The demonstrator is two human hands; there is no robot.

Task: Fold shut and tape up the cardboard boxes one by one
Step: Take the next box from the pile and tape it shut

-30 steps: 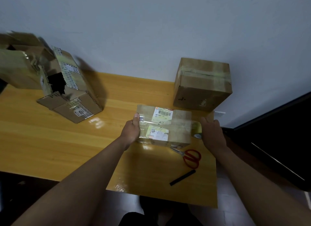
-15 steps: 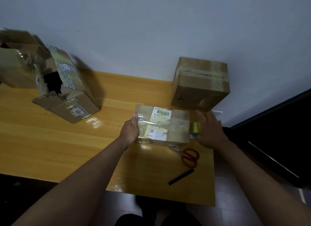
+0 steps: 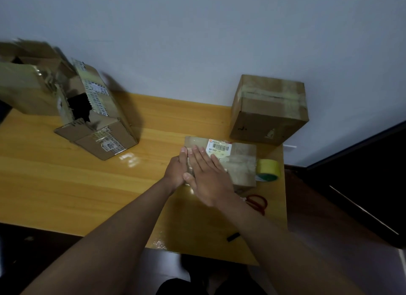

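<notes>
While both hands work at the left end of the small flat box, that box lies near the table's right edge, with bare wood stretching wide to the left and a narrower strip toward the near edge. Right hand lies flat on the box top, fingers straight and together, pressing down, gripping nothing. Left hand sits against the box's left end, fingers extended upward along it; whether the thumb hooks anything I cannot tell, since the right hand covers it. Yellow tape roll stands on edge just beside the box's right end, close to the table's right edge. Red-handled scissors lie nearer the person, partly hidden by the right forearm; a short black stick rests near the front edge. Taped cube-shaped box stands behind the small one against the wall, sealed with a pale tape band across its top. Torn open box lies tilted at back left, a ragged dark hole in its side, striped tape and labels on it; another open carton sits behind it, blurred. Small box: brown cardboard, glossy clear tape, white barcode label on top. Table surface: glossy yellow wood grain, showing light reflections.
</notes>
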